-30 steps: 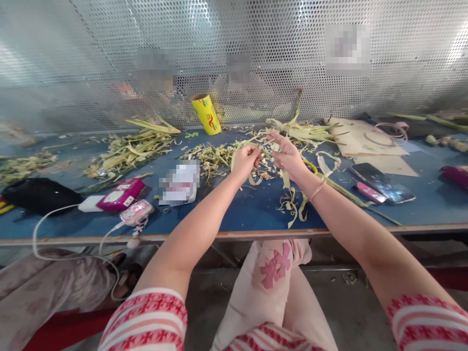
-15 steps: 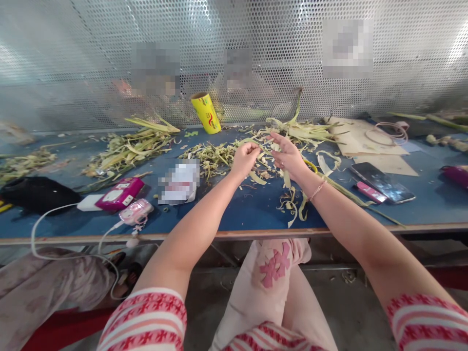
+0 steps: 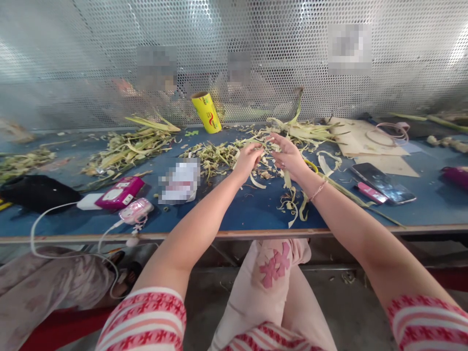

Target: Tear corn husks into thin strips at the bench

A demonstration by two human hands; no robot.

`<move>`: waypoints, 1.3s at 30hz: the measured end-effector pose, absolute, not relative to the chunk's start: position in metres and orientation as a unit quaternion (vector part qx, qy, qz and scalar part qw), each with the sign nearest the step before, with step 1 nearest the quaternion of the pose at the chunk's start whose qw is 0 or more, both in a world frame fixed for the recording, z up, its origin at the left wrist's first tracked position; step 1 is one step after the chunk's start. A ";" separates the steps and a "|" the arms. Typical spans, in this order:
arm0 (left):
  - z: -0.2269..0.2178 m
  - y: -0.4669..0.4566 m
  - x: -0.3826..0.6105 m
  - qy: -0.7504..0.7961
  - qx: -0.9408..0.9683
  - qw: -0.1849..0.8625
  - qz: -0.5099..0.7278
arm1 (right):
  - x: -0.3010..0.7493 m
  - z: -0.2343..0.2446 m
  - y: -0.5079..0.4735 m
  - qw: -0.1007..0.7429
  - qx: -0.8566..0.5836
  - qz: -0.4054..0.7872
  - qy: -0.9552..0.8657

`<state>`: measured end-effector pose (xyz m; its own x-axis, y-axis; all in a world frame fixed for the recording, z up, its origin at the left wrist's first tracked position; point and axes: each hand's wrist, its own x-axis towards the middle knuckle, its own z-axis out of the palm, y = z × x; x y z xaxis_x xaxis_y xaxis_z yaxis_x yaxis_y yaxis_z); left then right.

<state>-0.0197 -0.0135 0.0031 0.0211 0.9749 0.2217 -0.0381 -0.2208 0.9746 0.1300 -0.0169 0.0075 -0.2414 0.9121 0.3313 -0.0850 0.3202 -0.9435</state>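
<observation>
My left hand [image 3: 249, 161] reaches over a heap of pale green plant peelings [image 3: 215, 158]. Its thumb and fingers are pinched together; what lies between them is too small to make out. Facing it, my right hand [image 3: 288, 155] has its fingers apart and slightly curled, the thumb set off from them. A pale plant strip [image 3: 287, 179] shows just below the right palm; whether the hand touches it I cannot tell. Curled peelings [image 3: 292, 207] lie under the right wrist, and a long green stalk [image 3: 347, 195] runs out to the right beyond the forearm.
A yellow cardboard tube [image 3: 207, 114] leans by the perforated metal wall. Left are a peelings pile [image 3: 131, 144], a black pouch [image 3: 38, 192], a magenta adapter [image 3: 120, 193] and a pink charging case [image 3: 136, 210]. Right lie a phone [image 3: 383, 183] and cardboard [image 3: 358, 136]. Another person's legs [image 3: 54, 282] show lower left.
My left hand has shifted slightly right, closer to my right hand. The pale strip between the hands no longer shows clearly. My right hand has hardly moved.
</observation>
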 end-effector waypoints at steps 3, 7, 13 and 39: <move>0.005 -0.014 -0.018 0.405 0.489 0.540 0.553 | 0.130 0.009 -0.019 0.512 -0.322 0.497 -0.622; 0.008 -0.013 -0.020 0.376 0.414 0.610 0.561 | 0.129 0.009 -0.019 0.499 -0.318 0.509 -0.625; 0.013 -0.018 -0.019 0.374 0.416 0.613 0.559 | 0.128 0.010 -0.019 0.482 -0.359 0.499 -0.624; 0.000 -0.012 -0.013 0.436 0.612 0.344 0.563 | 0.127 0.020 -0.027 0.547 -0.266 0.553 -0.569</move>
<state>-0.0131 -0.0124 -0.0001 -0.0159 0.9210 0.3893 0.1468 -0.3829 0.9120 0.1268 -0.0268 0.0205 -0.2590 0.9085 0.3279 -0.3022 0.2462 -0.9209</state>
